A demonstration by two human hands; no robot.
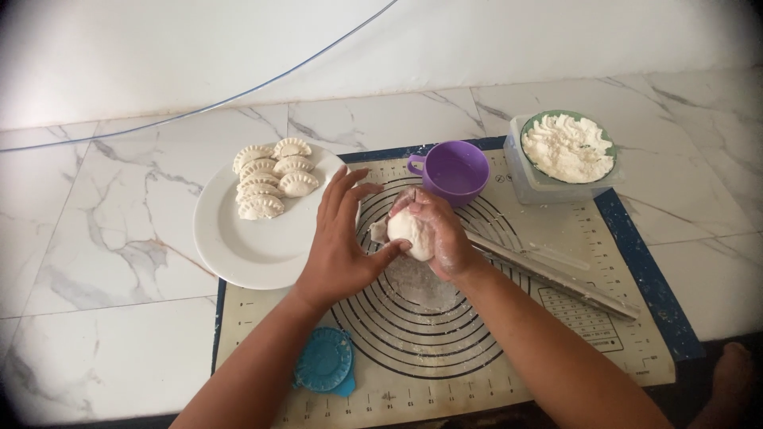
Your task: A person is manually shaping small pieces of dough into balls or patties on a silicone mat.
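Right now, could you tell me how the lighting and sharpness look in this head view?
Head view: soft, even daylight with faint shadows under the hands; dark vignette and slight bending at the corners; the dough ball and white plate are sharp, without glare.

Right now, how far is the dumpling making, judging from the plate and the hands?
Done: about six crimped dumplings lie on the white plate. In hand: the right hand cups a dough ball, with the left hand against it, over the floured mat. Left: this dough is unshaped; the blue dumpling press lies unused.
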